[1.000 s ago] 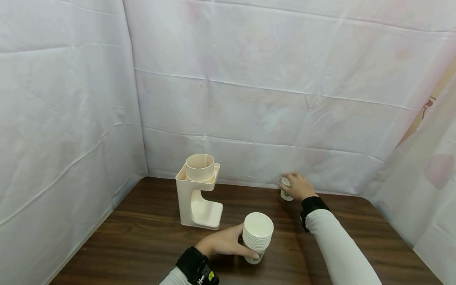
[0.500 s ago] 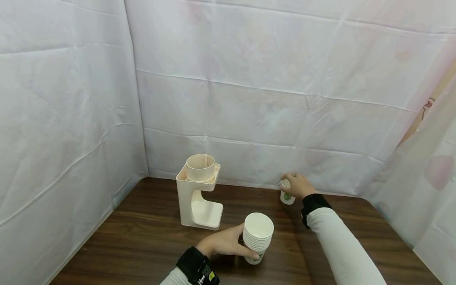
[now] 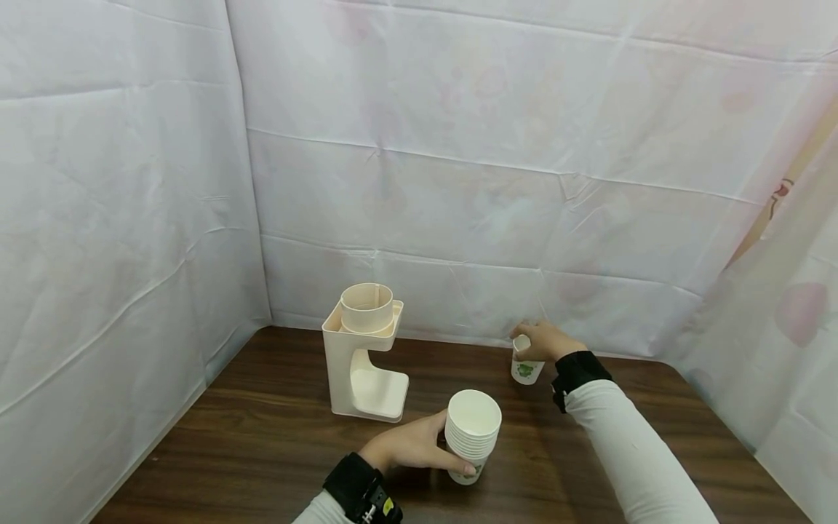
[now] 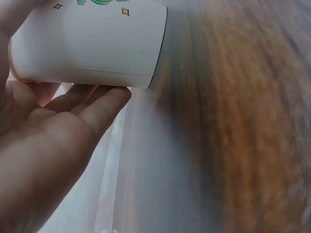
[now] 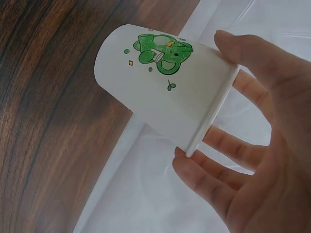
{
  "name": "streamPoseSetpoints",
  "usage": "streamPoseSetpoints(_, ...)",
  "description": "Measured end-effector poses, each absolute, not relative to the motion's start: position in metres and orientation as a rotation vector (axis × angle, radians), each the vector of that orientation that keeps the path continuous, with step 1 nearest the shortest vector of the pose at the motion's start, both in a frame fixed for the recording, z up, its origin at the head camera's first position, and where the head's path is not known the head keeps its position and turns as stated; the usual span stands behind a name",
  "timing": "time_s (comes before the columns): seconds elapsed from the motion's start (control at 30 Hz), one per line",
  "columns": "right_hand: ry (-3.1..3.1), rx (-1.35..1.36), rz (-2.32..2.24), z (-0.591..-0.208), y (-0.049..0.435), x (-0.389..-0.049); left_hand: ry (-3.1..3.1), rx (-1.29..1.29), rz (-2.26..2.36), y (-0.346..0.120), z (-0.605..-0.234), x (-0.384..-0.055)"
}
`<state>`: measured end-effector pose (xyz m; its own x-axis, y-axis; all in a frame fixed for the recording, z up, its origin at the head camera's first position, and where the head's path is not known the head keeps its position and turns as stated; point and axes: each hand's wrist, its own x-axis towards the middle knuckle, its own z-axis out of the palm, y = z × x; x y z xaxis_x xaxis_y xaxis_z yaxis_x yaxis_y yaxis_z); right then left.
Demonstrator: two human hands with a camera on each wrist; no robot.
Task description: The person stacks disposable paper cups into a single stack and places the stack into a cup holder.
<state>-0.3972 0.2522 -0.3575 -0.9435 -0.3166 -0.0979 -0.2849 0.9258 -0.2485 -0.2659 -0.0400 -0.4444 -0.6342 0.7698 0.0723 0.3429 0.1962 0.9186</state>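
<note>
Near the front of the table, my left hand [image 3: 419, 442] grips a stack of white paper cups [image 3: 473, 437] low on its side, mouths facing up. In the left wrist view the lowest cup [image 4: 92, 46] lies between thumb and fingers, close over the wood. At the back, my right hand [image 3: 548, 342] pinches a single paper cup [image 3: 526, 371] by its rim. The right wrist view shows that cup's green cartoon print [image 5: 165, 51], with the thumb on one side of the rim and fingertips on the other.
A cream C-shaped stand [image 3: 339, 371] with a round tube [image 3: 368, 320] on top stands left of the cup stack. White cloth [image 3: 419, 196] hangs behind the dark wooden table [image 3: 262, 415], with more cloth along both sides.
My right hand has brought the single cup slightly forward from the back cloth, and more of its print shows. The left hand and the stack stay in place.
</note>
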Motion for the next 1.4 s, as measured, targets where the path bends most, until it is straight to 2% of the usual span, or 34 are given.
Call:
streamPoseSetpoints(0.7,2.916,-0.635,-0.356,-0.338,0.241,-0.372,2.067,1.006,1.426,-0.04,-0.443,-0.267)
streamPoseSetpoints(1.4,2.966,-0.707,-0.388,-0.301,0.229,-0.335,2.076,0.994,1.43,-0.04,-0.442,-0.266)
